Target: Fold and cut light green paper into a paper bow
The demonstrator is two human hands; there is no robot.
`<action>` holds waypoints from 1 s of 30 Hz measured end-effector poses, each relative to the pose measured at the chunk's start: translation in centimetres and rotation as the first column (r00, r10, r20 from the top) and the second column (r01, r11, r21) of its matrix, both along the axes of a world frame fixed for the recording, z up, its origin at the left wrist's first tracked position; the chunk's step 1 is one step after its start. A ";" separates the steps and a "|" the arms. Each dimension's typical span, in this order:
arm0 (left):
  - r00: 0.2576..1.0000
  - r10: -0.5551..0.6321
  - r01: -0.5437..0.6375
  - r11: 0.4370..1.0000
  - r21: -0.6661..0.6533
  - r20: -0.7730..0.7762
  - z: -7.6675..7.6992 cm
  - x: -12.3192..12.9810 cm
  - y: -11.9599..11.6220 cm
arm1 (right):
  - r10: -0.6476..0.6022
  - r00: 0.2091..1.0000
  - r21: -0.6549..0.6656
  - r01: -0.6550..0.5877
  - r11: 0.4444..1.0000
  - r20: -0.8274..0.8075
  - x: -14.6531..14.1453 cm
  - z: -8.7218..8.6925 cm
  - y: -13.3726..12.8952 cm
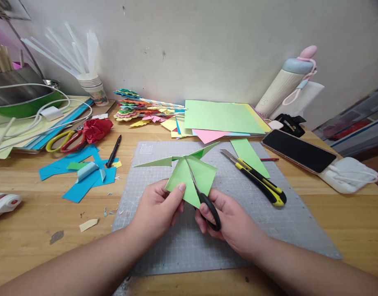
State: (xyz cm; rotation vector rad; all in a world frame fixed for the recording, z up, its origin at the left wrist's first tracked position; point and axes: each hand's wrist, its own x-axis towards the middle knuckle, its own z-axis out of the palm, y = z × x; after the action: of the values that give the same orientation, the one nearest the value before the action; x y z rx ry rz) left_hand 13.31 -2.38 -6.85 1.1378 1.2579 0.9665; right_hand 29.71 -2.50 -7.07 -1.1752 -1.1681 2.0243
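A square of light green paper [178, 174] is pinched at its left edge by my left hand [161, 201], thumb on top. My right hand [227, 218] grips black-handled scissors [211, 210], and their blade lies across the paper, pointing up and away. Narrow, pointed green paper pieces [154, 162] stick out to the left and right beyond the square's far edge; whether they are still joined to it I cannot tell. Both hands are over a grey cutting mat [158, 250]. To the right on the mat lie a yellow and black utility knife [259, 181] and a green paper strip [249, 154].
Blue paper scraps [80, 176], a black pen [114, 151] and red-and-yellow scissors [68, 139] lie left. Behind the mat are stacked paper sheets [222, 115] and layered paper flowers [136, 109]. A phone [298, 150], a charger [349, 174] and a bottle [283, 86] are right.
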 end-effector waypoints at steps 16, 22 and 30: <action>0.986 0.162 -0.164 0.985 0.047 0.045 -0.4 -0.4 0.2 | 0.147 0.982 -0.005 -0.147 0.989 0.119 0.2 0.9 0.6; 0.953 0.297 -0.302 0.949 0.089 0.064 -0.5 -0.9 0.9 | 0.147 0.711 0.293 -0.457 0.840 0.687 4.2 2.2 3.0; 0.975 0.220 -0.222 0.974 0.049 0.040 -0.5 -0.6 0.8 | -0.365 0.388 0.522 -0.472 0.710 0.847 6.5 1.2 4.6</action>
State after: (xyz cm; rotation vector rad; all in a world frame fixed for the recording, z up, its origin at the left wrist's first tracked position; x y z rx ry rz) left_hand 12.73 -1.53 -7.40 1.0319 1.3575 1.1866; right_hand 36.22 2.15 -5.87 -1.8427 -2.2633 0.4778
